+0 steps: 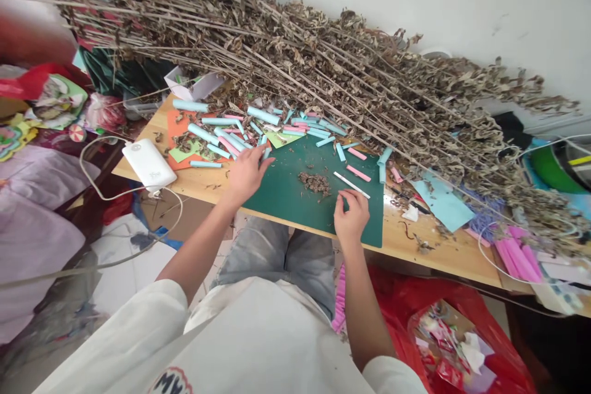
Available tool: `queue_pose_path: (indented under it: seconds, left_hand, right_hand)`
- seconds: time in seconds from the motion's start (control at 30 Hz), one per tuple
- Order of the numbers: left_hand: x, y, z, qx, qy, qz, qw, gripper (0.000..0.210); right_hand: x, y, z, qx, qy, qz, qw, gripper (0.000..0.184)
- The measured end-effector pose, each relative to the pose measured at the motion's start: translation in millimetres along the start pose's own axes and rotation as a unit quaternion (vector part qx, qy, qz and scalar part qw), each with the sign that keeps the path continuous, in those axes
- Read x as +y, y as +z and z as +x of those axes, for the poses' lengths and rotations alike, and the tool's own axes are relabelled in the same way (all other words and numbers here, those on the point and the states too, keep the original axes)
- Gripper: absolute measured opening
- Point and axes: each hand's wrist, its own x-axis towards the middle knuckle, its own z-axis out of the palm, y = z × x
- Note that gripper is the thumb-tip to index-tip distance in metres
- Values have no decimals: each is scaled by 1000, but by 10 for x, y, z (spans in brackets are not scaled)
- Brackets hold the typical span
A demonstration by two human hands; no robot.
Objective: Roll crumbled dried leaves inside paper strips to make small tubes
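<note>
Likely, leaf crumbs (314, 184) feel light, brittle; pinch their edge. Right hand (351, 215): fingers narrow; left hand (247, 175): I cannot tell.

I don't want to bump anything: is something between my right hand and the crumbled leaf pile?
Nothing visible blocks your right hand from the pile; green mat lies between. The white stick lies just beyond that path.

From here I see a white power bank (148, 165) on the surface (196, 184) and, lower right, a red bag (455, 290).
</note>
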Motion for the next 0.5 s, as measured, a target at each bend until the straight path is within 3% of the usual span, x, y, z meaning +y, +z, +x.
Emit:
queue_pose_path:
  seconds: [0.07, 0.17, 0.27, 0.4, 0.5]
  left_hand:
    - [-148, -104, 68, 4, 16, 89, 996, 40]
    - [-311, -192, 170, -4, 56, 137, 989, 35]
    - [-400, -249, 266, -9, 90, 112, 990, 37]
    - [-470, -357, 387, -6, 57, 54, 997, 37]
    - [-498, -418, 443, -3, 56, 90, 994, 34]
  right_hand:
    - [96, 30, 26, -11, 1, 9, 1000, 24]
    - [180, 97, 91, -5, 18, 23, 1000, 26]
    - [182, 166, 170, -4, 18, 27, 999, 26]
    - [82, 228, 294, -47, -37, 40, 997, 25]
    - [20, 261, 370, -77, -64, 57, 993, 24]
